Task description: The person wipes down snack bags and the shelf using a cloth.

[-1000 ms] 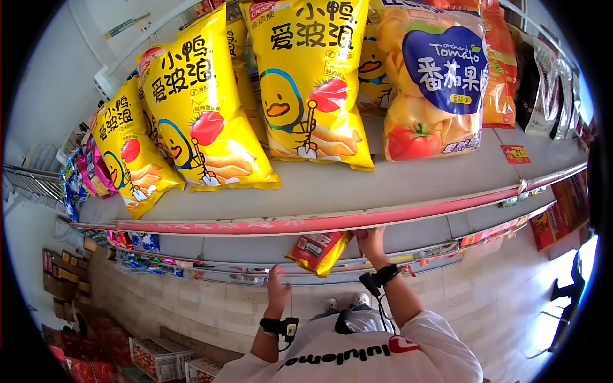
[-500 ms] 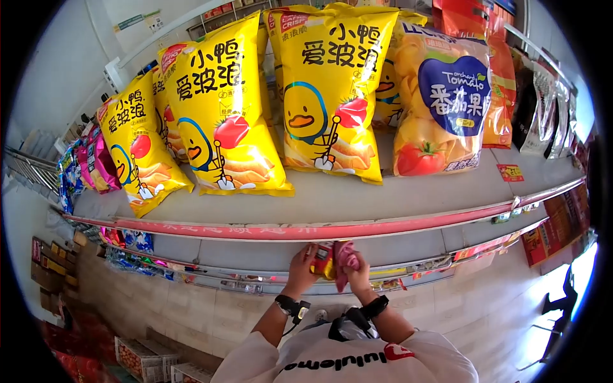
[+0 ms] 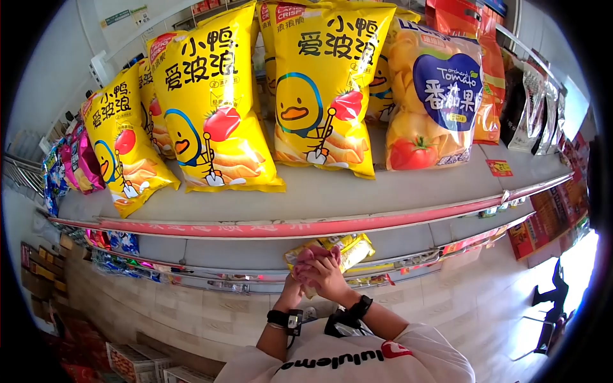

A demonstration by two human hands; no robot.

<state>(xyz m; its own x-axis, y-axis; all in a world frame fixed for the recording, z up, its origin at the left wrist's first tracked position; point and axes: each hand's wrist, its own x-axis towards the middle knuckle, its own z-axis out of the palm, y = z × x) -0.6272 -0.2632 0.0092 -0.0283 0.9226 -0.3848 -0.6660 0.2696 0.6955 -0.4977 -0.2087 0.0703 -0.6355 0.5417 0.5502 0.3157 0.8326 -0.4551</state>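
Observation:
Low in front of my body, both hands meet at a yellow snack bag [image 3: 359, 250] by the lower shelf. My right hand [image 3: 327, 279] is closed on a crumpled pink cloth [image 3: 313, 258], pressing it against the bag's front. Just beneath and to the left, my left hand [image 3: 292, 292] grips the bag's near side, its fingers mostly hidden by the cloth and my other hand. On the upper shelf [image 3: 242, 207] stand large yellow chip bags [image 3: 319, 89] with a duck picture, beside a tomato chip bag [image 3: 434, 102].
A red price strip [image 3: 306, 227] runs along the upper shelf's front edge, above my hands. Colourful packets [image 3: 83, 159] stand at the left end, silver and black bags [image 3: 536, 108] at the right. Crates [image 3: 131, 362] sit on the floor at lower left.
My right hand has moved left across the bag with the cloth, over my left hand. The bag has turned, now showing more of its yellow side to the right. The view has shifted slightly.

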